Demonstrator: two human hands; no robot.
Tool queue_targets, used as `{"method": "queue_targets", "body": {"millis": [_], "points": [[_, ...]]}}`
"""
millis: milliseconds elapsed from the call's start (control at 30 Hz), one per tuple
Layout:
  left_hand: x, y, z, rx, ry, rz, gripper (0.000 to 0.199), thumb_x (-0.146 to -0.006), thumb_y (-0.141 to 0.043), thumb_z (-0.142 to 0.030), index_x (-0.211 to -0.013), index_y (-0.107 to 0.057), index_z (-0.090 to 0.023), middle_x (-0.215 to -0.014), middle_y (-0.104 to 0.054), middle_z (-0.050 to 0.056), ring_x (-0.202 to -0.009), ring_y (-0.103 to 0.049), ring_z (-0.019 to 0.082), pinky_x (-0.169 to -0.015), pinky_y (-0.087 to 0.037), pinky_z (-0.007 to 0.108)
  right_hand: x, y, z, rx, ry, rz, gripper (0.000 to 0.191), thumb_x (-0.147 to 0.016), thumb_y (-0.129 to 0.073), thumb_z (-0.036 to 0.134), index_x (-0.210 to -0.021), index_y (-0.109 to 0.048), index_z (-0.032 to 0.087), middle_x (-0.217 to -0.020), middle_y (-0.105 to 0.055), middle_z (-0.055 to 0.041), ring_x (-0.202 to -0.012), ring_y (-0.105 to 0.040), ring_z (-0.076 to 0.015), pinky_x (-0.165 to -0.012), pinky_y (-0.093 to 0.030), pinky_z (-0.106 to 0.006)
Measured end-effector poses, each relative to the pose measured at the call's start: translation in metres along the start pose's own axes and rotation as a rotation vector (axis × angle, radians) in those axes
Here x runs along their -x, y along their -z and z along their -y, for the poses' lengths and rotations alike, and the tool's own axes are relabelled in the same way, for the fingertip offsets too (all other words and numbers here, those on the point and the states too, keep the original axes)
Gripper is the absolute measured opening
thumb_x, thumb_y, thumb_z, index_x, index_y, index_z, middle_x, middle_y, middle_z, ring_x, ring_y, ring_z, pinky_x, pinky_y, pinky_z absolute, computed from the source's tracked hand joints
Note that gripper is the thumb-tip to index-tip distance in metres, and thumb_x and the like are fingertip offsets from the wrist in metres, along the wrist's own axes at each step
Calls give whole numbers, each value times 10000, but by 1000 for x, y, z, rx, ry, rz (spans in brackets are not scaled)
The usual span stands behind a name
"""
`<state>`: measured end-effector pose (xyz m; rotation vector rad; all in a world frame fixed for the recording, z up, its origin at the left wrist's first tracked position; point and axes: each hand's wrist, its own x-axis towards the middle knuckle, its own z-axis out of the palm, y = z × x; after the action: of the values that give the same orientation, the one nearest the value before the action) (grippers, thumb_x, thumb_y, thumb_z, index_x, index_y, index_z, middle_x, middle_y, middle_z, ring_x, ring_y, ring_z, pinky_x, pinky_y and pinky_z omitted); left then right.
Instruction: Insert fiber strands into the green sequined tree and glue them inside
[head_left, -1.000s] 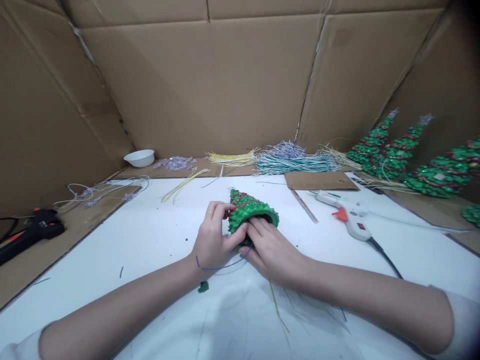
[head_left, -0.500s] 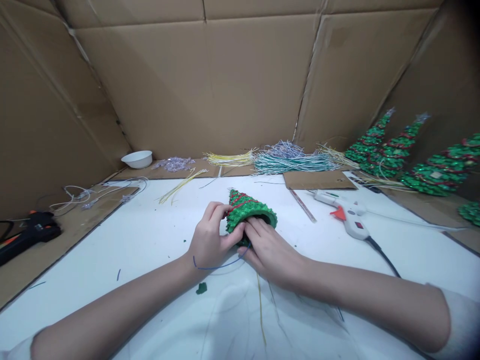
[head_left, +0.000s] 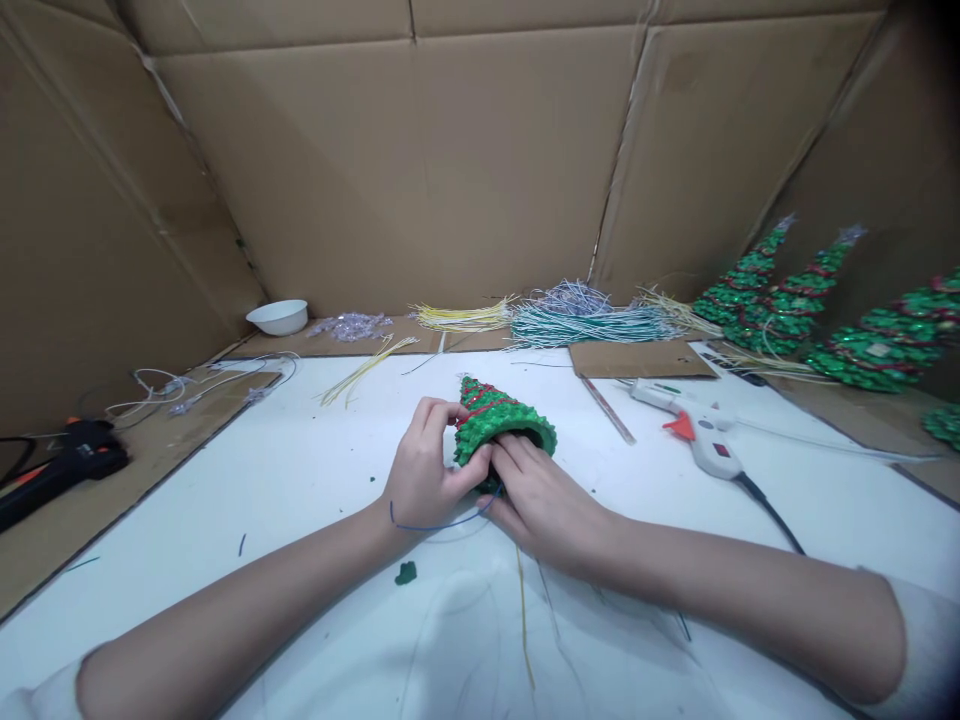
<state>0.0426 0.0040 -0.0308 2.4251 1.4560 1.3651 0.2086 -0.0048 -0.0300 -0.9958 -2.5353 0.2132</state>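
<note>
A small green Christmas tree (head_left: 487, 405) with red garland lies tilted over the white table, its hollow base toward me. Around its left side is my left hand (head_left: 431, 455), closed, with the thumb at the base rim. My right hand (head_left: 540, 490) has its fingers inside the hollow base and its thumb below the lower rim; the fingertips are hidden. A thin blue wire (head_left: 435, 528) curves from near my right thumb toward my left wrist. Under my hands, a yellow wire (head_left: 525, 620) trails on the table.
To the right lie a white glue gun (head_left: 709, 440) and a thin stick (head_left: 606, 408). More trees (head_left: 802, 300) stand behind it. Wire bundles (head_left: 592, 325), clear beads (head_left: 351, 326) and a white bowl (head_left: 279, 317) line the back. A black tool (head_left: 82, 460) lies left; a green scrap (head_left: 406, 573) lies in front.
The whole view has shifted very slightly. Both hands keep the same hold and place at the tree.
</note>
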Motion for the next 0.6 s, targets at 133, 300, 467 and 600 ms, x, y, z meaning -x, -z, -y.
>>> {"method": "queue_targets", "body": {"millis": [133, 300, 467, 600], "points": [[0, -1, 1, 10, 8, 38, 296, -750, -609, -298, -970, -459, -167, -929, -487, 69, -902, -479, 212, -805, -439, 359, 0, -1, -2, 31, 19, 0, 376, -844, -516, 267, -1148, -506, 47, -1134, -521, -167, -1072, -466, -294, -919, -435, -451], [1, -2, 4, 63, 45, 69, 255, -801, -550, -321, -972, -426, -179, -941, -451, 62, -904, -465, 209, -811, -429, 360, 1, 5, 1, 121, 63, 78, 470, -847, -516, 343, -1186, -503, 18, -1192, -499, -197, -1115, -450, -312, -946, -418, -444], [-1, -5, 15, 63, 83, 61, 228, -836, -473, -358, -975, -416, -186, -935, -434, 59, -898, -448, 224, -809, -416, 391, 23, 56, 10, 181, 180, 222, 552, -853, -518, 387, -1275, -451, 36, -1346, -417, -215, -1205, -411, -302, -964, -406, -409], [-2, -8, 23, 59, 109, 59, 238, -825, -454, -406, -940, -416, -201, -926, -427, 55, -883, -451, 237, -782, -426, 411, 54, 109, -4, 186, -21, 256, 451, -876, -487, 399, -1243, -512, 138, -1281, -526, -148, -1139, -503, -253, -923, -422, -384]]}}
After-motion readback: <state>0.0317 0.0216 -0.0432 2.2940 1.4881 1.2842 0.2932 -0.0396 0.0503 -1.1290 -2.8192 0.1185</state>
